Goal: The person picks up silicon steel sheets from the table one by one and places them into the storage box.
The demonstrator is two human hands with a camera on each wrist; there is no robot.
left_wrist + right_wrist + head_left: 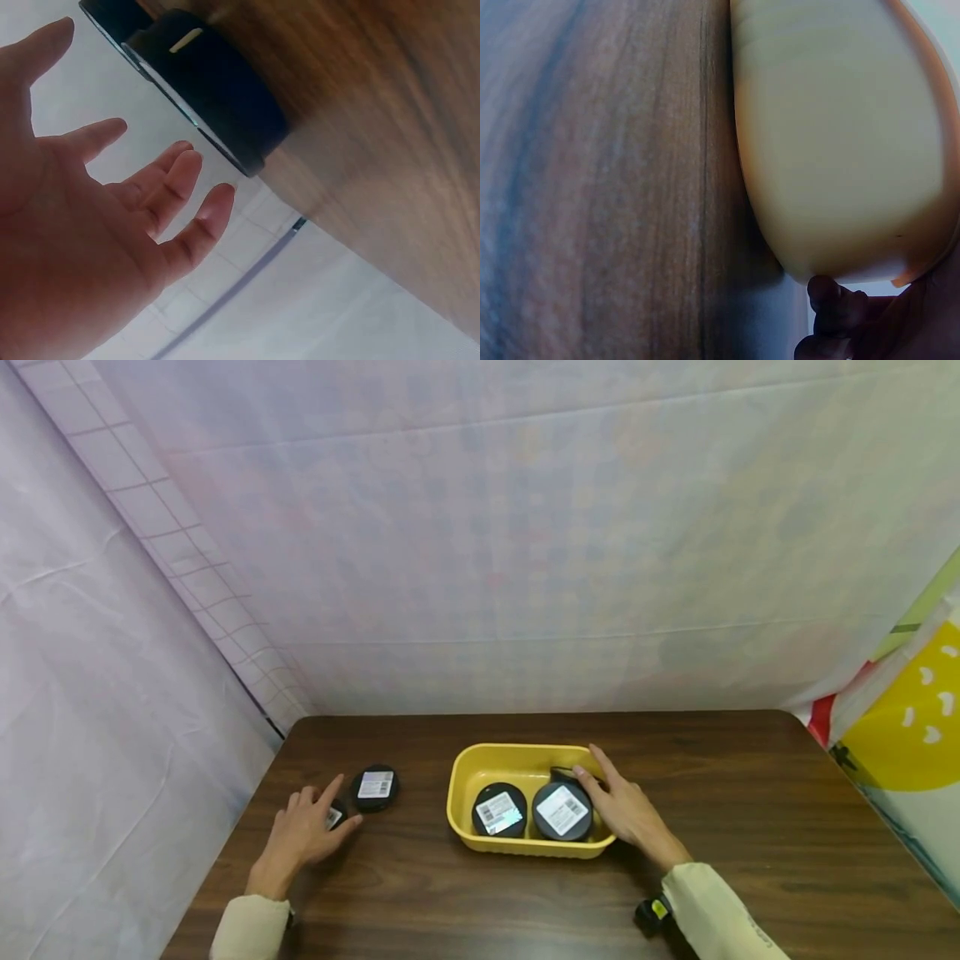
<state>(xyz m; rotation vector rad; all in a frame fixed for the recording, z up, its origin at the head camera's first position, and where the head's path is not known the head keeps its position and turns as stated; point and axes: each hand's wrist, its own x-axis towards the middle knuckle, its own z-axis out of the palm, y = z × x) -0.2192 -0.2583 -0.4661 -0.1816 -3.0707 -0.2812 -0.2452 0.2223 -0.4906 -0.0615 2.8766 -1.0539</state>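
My left hand (300, 831) hovers palm down at the table's left, thumb and fingers spread. Beneath it, partly hidden, is a round black container (334, 815) with a white label; another black container (375, 787) lies just beyond. The left wrist view shows the fingertips (217, 202) close beside a black container (217, 97), nothing held. My right hand (628, 806) grips the right end of a yellow basket (465, 839), thumb inside the rim, other fingers outside. Curled fingers (840, 307) show at its far side in the right wrist view.
Inside the basket lie two round black containers with barcode labels, a left one (498, 810) and a right one (562, 812). Another dark item (564, 773) sits behind them, partly covered. The brown wooden table (420, 902) meets a pale curtain (525, 568) at the back.
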